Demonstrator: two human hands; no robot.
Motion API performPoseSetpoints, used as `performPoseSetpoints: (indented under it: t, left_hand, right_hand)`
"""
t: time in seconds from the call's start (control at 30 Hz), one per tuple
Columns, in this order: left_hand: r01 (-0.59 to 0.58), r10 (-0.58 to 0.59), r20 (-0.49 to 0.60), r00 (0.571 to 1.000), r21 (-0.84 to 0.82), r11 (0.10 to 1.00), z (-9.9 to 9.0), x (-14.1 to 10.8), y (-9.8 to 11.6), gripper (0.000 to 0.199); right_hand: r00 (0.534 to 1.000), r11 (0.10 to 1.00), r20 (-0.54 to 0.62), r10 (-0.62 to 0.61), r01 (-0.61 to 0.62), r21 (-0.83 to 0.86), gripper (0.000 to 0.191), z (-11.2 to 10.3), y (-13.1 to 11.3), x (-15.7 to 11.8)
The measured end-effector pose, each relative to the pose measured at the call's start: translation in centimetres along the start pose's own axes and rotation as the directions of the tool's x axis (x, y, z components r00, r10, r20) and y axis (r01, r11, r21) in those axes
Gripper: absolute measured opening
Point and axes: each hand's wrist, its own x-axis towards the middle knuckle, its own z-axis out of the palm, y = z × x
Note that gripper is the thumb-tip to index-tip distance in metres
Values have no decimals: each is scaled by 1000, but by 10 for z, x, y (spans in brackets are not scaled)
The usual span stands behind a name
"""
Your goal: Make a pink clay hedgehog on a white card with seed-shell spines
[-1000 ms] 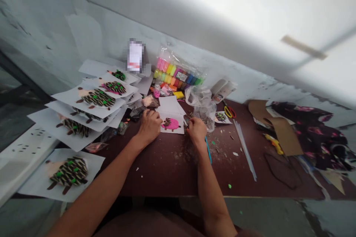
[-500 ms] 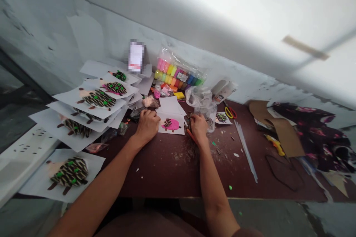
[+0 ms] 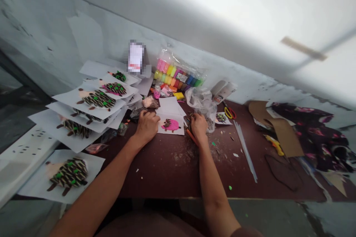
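**Pink clay hedgehog (image 3: 171, 125) on white card (image 3: 179, 129), two hands beside it**

Central piece: hedgehog with a pink body and dark striped spines along its top, lying flat on the card, between the hands and nearer the left one.

Left hand (image 3: 147, 126): fingers curled, knuckles up, at the card's left edge; whether it grips anything cannot be told.

Right hand (image 3: 199, 126): fingers bunched downward, as if pinching, though what they pinch is hidden. An orange stick (image 3: 191, 137) slants out from under the palm.

Also on the maroon table (image 3: 167, 177), at left: stacked paper sheets (image 3: 91, 107) bearing finished hedgehogs with green dots.

Behind the card: a bagged set of bright clay blocks (image 3: 178, 72) and a crumpled clear bag (image 3: 201, 105).

At right: scissors with red and yellow handles (image 3: 228, 112), a small hedgehog card (image 3: 221, 117), long clear strips (image 3: 244, 150), brown cardboard (image 3: 286, 137) and dark floral cloth (image 3: 311, 137).

Scattered over the tabletop: pale scraps and crumbs.
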Motion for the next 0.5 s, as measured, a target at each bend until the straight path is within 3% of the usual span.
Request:
performPoseSetpoints:
  t: [0.13, 0.3, 0.4, 0.5]
  left_hand:
    - [11, -11, -6, 1000, -25, 1000, -1, 1, -1, 33]
    - [19, -19, -4, 1000, -38, 999, -3, 2, 0, 34]
    - [32, -33, -6, 999, -51, 998, -4, 2, 0, 35]
    - [39, -40, -12, 999, -56, 998, -4, 2, 0, 36]
  right_hand:
    - [1000, 1000, 23, -12, 12, -5, 32, 0, -2, 2]
    - [998, 999, -41, -44, 44, 8, 36, 5, 2, 1]
    - [994, 993, -104, -29, 40, 109, 32, 9, 7, 1]
    - [982, 944, -186, 5, 57, 324, 27, 13, 12, 1]
